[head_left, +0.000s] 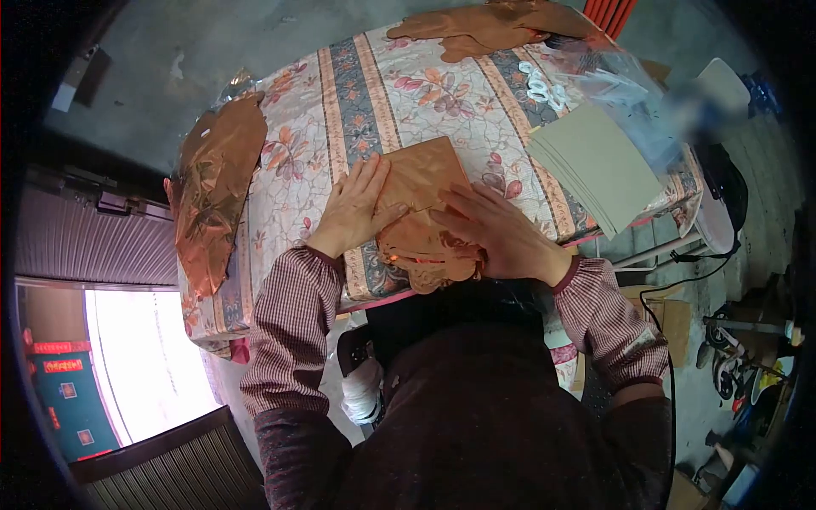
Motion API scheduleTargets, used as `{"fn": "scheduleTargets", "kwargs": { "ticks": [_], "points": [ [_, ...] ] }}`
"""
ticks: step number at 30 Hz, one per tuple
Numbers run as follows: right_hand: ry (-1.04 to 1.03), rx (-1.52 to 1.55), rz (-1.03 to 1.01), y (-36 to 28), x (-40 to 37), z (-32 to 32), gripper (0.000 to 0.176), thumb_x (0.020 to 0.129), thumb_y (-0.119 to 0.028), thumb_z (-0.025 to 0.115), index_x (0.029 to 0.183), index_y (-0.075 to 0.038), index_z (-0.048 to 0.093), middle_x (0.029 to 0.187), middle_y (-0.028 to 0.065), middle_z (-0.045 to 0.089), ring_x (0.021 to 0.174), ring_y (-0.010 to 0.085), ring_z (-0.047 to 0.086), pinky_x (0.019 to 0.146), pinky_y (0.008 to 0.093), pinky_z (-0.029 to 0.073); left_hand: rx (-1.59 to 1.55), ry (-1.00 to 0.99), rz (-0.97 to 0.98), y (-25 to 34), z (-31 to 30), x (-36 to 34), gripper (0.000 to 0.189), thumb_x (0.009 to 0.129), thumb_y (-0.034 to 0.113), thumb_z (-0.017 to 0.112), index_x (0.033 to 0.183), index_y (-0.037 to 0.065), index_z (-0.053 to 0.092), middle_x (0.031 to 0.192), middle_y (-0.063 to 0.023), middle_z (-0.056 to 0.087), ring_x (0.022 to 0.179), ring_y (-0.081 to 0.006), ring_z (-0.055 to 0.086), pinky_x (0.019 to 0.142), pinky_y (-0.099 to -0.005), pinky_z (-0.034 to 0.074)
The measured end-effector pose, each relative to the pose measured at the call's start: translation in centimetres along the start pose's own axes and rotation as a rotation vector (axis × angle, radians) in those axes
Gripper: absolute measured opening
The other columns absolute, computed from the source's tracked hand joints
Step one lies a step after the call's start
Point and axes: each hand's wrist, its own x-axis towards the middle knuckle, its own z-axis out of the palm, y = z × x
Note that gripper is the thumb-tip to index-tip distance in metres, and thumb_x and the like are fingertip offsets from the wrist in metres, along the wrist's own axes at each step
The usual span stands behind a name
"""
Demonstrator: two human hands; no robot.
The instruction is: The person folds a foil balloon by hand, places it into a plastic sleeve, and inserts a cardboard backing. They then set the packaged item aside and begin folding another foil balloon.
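Note:
A shiny copper-brown garment point(422, 174) lies on the table in front of me, its far part folded into a neat rectangle. Its near end is gathered and crumpled, with a scalloped, lace-like edge close to the table's front edge. My left hand point(353, 206) rests flat along the left side of the folded fabric, fingers stretched out and thumb on top. On the right side, my right hand point(497, 231) lies over the fabric with its fingers extended and spread. Part of the crumpled end is hidden under the right hand.
The flowered tablecloth point(293, 183) covers the table. Another copper-brown garment point(217, 191) hangs over the left edge; a brown one point(501, 27) lies at the far side. To the right are grey-green card sheets point(599, 166), white loops point(541, 85) and clear plastic bags point(633, 102).

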Motion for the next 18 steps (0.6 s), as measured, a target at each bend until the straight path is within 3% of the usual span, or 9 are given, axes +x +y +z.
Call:
{"fn": "scheduleTargets", "kwargs": {
  "ticks": [4,9,18],
  "points": [
    [-0.02,-0.026,0.045,1.3,-0.5,-0.5,0.079,0.062,-0.012,0.075,0.135,-0.014,0.045,0.138,0.012,0.042,0.131,0.0319,0.036,0.109,0.0464,0.026,0.005,-0.002,-0.004,0.0,-0.1,0.1,0.086,0.086,0.062,0.046,0.148,0.01,0.016,0.153,-0.0137,0.014,0.142,-0.0325,0.011,0.113,-0.048,0.012],
    [0.059,-0.305,-0.08,2.5,1.1,-0.5,0.064,0.066,-0.008,0.069,0.127,-0.012,0.052,0.131,0.0116,0.049,0.124,0.0285,0.045,0.105,0.0413,0.034,-0.009,0.012,-0.003,-0.3,0.5,0.2,0.085,0.086,0.061,0.047,0.148,0.01,0.017,0.154,-0.0133,0.014,0.142,-0.033,0.012,0.113,-0.0483,0.012],
    [-0.005,-0.245,-0.179,2.0,2.0,-0.2,0.062,0.066,-0.009,0.069,0.126,-0.011,0.053,0.13,0.0085,0.05,0.125,0.0263,0.045,0.104,0.0413,0.037,-0.004,0.022,0.002,-0.2,0.3,0.0,0.085,0.086,0.06,0.048,0.147,0.009,0.019,0.153,-0.0137,0.015,0.141,-0.0328,0.013,0.113,-0.0486,0.013]
  ]
}}
